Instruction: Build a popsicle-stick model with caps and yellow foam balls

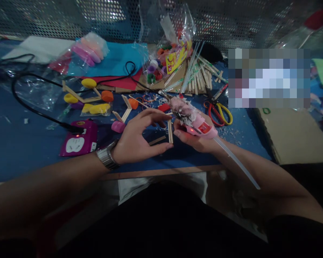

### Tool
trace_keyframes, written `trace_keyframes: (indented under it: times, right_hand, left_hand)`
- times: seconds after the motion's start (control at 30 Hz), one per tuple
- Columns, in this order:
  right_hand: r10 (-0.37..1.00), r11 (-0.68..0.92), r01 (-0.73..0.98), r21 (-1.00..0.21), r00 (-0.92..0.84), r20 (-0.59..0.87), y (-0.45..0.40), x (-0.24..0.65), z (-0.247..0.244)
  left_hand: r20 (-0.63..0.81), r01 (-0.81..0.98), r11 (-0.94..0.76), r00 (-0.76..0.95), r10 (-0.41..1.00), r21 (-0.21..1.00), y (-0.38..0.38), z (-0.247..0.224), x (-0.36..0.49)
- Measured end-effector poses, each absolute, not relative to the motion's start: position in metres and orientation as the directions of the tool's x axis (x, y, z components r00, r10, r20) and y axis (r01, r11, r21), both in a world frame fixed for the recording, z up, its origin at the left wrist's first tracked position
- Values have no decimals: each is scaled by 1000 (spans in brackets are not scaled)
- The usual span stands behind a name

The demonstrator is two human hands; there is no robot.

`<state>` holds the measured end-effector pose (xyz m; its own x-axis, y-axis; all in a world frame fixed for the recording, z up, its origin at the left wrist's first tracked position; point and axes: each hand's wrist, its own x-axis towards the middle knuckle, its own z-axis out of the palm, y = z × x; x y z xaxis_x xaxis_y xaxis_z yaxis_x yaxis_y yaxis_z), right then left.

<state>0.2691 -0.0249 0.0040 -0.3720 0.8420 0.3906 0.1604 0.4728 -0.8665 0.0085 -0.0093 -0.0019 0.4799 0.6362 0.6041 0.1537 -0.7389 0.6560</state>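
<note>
Over at the back, blue paper [121,57] lies over red paper [129,81], pink packets [87,52] near its left end, and a cardboard box [296,134] sits far right!

Two hands [136,138], apparently one glue gun [192,118]

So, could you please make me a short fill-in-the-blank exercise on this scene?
The right hand holds a plastic hot-glue gun, whose body is coloured ____.
The left hand holds slim, pale sticks made of ____.
The silver metal wristwatch is on the ____ wrist.
The cable joined to the rectangular purple box is coloured ____.
Missing words: pink; wood; left; black.
</note>
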Motion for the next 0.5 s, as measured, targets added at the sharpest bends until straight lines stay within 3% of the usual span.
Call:
trace_keyframes:
  times: [0.2, 0.5]
  right_hand:
    - [842, 491, 276, -826, -393, 369, -26, 272, 15]
    - [877, 428, 269, -863, -354, 324, -24, 270, 20]
  left_hand:
    - [549, 178, -706, 510, 662, 686, -11, 1, 6]
    - [536, 197, -704, 521, 664, 682, -11, 3, 5]
